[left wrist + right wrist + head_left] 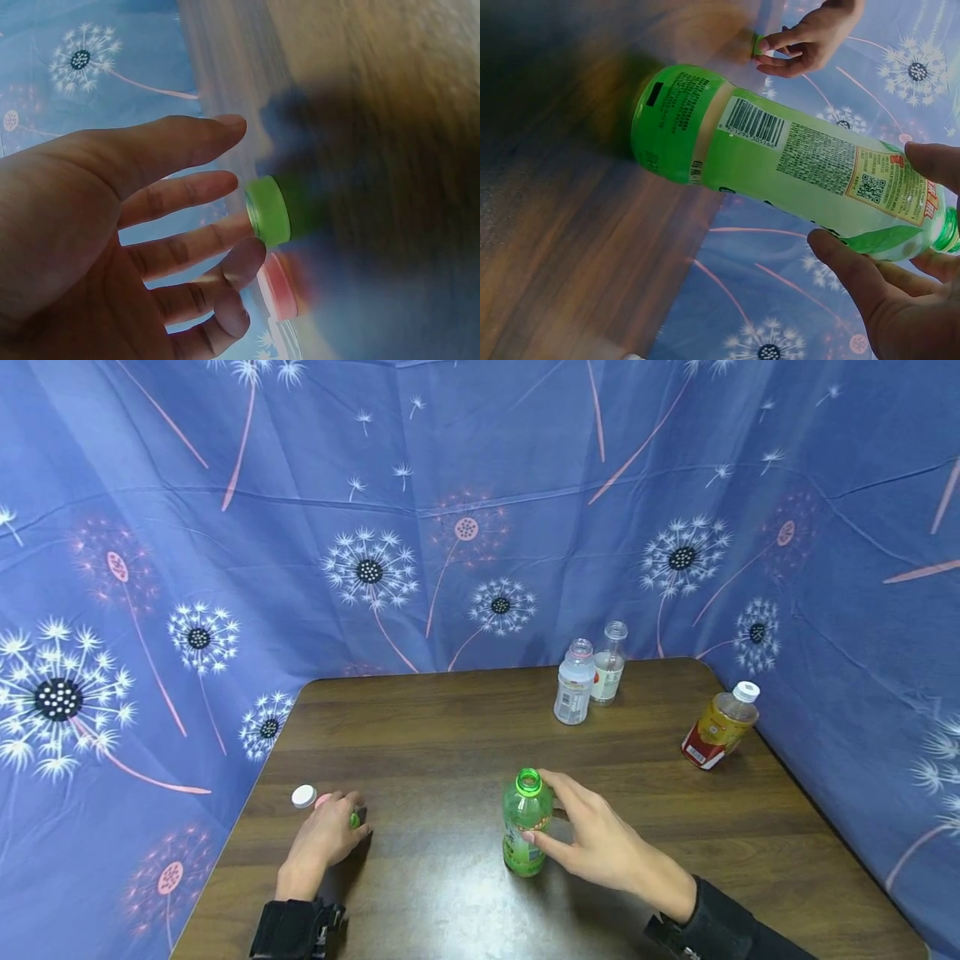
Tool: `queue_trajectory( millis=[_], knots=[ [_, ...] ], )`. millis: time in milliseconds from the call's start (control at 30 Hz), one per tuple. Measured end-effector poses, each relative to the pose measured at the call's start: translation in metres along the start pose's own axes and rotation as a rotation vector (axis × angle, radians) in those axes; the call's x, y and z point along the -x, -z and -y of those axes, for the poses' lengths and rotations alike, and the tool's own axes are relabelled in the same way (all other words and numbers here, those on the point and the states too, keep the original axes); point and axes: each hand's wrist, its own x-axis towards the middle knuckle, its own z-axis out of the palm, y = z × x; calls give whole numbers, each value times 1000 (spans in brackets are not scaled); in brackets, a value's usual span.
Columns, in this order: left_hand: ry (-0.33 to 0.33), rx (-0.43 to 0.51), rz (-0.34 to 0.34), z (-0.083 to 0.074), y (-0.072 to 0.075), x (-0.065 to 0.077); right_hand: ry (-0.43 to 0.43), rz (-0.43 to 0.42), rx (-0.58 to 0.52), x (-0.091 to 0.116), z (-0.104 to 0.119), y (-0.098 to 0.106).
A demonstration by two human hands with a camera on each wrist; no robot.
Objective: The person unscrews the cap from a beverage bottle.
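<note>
Upright on the table stands a green plastic bottle (522, 839) with its mouth uncapped. My right hand (600, 839) holds it from the right, thumb on the near side and fingers near the shoulder. The right wrist view shows the bottle's barcode label (817, 161) between thumb and fingers. At the table's left, my left hand (326, 835) is beside a green cap (268, 211). Its thumb is apart from the cap and its fingers are loosely extended, some close to or touching it. A pink cap (278, 286) lies next to the green one, partly behind the fingers.
A white cap (303, 796) lies near the table's left edge. Two uncapped bottles, one whitish (574, 685) and one clear (608, 668), stand at the back. A yellow-and-red bottle (718, 727) with a white cap stands at the right. Blue dandelion-print cloth (450, 460) hangs around the wooden table (420, 727).
</note>
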Motion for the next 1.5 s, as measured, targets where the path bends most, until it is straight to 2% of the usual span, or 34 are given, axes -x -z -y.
queue_trajectory(
  millis=[167,400,733,967,1133,1267,1367,1500],
  knots=[
    [7,-10,-7,2,0,3,6,-9,-4,4,1,0],
    [16,-4,-17,4,-2,6,13,-42,74,7,1,-2],
    [-11,48,-39,1,-8,6,1,-44,48,9,-1,-4],
    [-49,28,-41,-1,-7,8,-17,-30,-14,10,-2,-6],
    [-56,23,-42,-8,-4,7,-16,-42,-35,10,-3,-7],
    [-112,42,-83,-16,1,5,-22,-39,-47,10,-2,-7],
    [-159,69,-104,-26,6,4,-26,-38,-57,10,-2,-7],
    [-170,83,-102,-41,15,2,-19,-46,-66,10,-4,-8]
  ],
)
